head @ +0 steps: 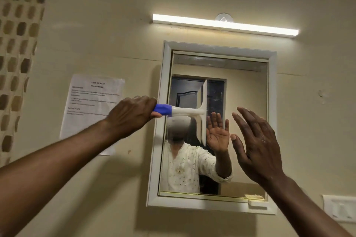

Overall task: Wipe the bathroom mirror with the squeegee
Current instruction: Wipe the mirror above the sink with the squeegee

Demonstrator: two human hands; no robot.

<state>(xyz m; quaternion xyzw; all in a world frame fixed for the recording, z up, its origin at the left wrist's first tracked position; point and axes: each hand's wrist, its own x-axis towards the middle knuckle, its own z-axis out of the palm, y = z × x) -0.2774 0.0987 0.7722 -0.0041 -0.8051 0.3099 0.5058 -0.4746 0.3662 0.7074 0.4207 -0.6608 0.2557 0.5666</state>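
The right hand (256, 146) is hovering nearest the camera, fingers straight and spread, holding nothing, raised in front of the right half of the glass; whether the fingertips are touching it cannot be told. The left hand (133, 116) is reaching in from the left edge of the frame, fingers wrapped around the blue grip of the white plastic squeegee (189, 111), whose handle is lying level and whose blade is standing upright near the middle of the glass, about halfway between top and bottom edges. Behind both, the white-framed rectangular bathroom mirror (250, 102) is hanging on the beige wall, with faint streaks showing just right of the blade.

To do this stroke well, the blade probably needs even pressure along its whole length, pulled sideways in one steady pass to the frame edge, overlapping the neighbouring band. Keeping the free palm off the glass would avoid fresh smears.

A printed paper sheet (92, 102) is hanging on the wall left of the mirror, and a lit tube light (225, 24) is glowing above its top edge.
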